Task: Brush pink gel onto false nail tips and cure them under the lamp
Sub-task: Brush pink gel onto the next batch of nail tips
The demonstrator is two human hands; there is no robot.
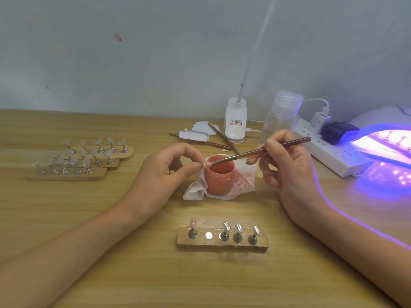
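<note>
The left hand (164,174) is curled in, thumb and forefinger pinching a small clear false nail tip (205,164) just over the open mouth of the pink gel jar (219,178). The right hand (287,167) grips a slim brown-handled gel brush (266,149) like a pen, and the bristles sit against that tip. The jar stands on a crumpled white tissue (195,190) smeared with pink, in the middle of the wooden table (133,274).

Nearer the person lies a wooden nail holder (222,244) with metal stands: the leftmost carries a pink-coated tip (193,222), beside it is a bare round disc (208,236), and three stands to the right carry clear tips (239,227). Far left, three more holders (66,177) are lined up close together, all with clear tips. On the right the curing lamp (382,138) glows violet, just beside a white power strip (329,156).
</note>
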